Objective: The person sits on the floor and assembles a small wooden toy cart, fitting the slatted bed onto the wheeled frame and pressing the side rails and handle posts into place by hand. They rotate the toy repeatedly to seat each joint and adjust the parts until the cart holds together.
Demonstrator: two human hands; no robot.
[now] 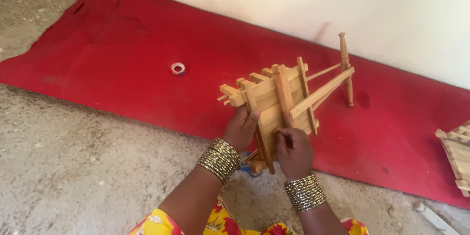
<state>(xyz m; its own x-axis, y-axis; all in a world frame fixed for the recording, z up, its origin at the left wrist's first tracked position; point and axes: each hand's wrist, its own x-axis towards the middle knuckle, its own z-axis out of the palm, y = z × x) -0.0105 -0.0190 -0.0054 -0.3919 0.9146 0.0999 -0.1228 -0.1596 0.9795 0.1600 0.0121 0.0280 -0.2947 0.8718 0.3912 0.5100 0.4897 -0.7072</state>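
Gripping slatted pale-wood cart frame [281,102]

Stacked metallic bangles [219,159], yellow floral garment [156,224]

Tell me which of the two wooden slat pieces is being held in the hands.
The central wooden cart frame, gripped by the left hand and right hand. The other slatted piece lies untouched at the mat's right edge.

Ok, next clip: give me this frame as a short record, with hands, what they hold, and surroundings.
setting: concrete floor with a red mat along a white wall
left hand: grips the slatted edge of a wooden model cart
right hand: pinches the cart's underside
wrists: stacked metallic bangles
nearby: tape roll on the mat; another wooden piece at the right edge
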